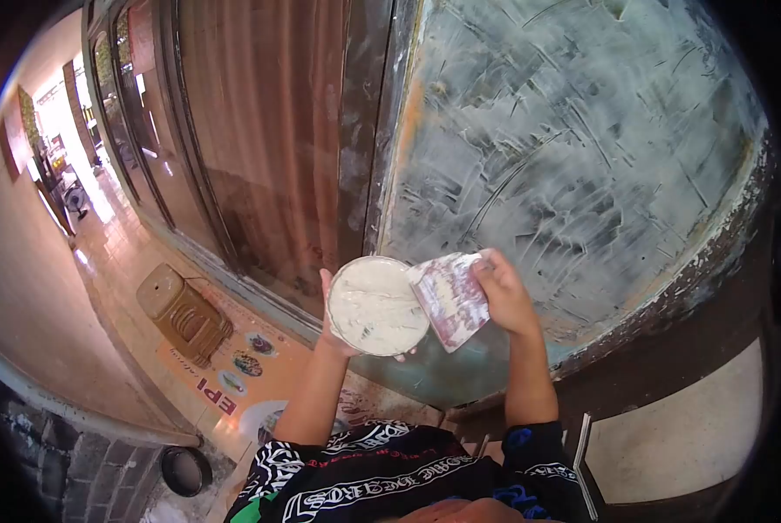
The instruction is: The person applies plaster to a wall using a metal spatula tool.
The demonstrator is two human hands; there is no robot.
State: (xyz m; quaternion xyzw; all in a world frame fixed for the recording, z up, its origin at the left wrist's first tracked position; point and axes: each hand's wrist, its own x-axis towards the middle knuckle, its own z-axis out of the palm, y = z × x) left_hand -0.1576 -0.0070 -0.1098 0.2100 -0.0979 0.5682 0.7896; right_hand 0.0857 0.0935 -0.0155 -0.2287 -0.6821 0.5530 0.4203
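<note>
My left hand [334,343] supports a round bowl [378,355] from below and at its side, with the fingers partly hidden under it. Pale cream putty [371,305] fills the bowl, its surface marked by streaks. In my right hand [507,298] is a flat, reddish putty spreader [451,301], gripped along its right edge and smeared with white paste. The spreader's left edge is right at the bowl's rim. Behind both hands stands a wall panel [573,148] coated in uneven greyish-white strokes.
Left of the panel is a glazed frame with a reddish curtain [268,122]. A brown plastic stool [181,309] stands on the floor by an orange printed banner [220,383]. A dark round container [185,471] sits at lower left. A pale board [669,427] is at lower right.
</note>
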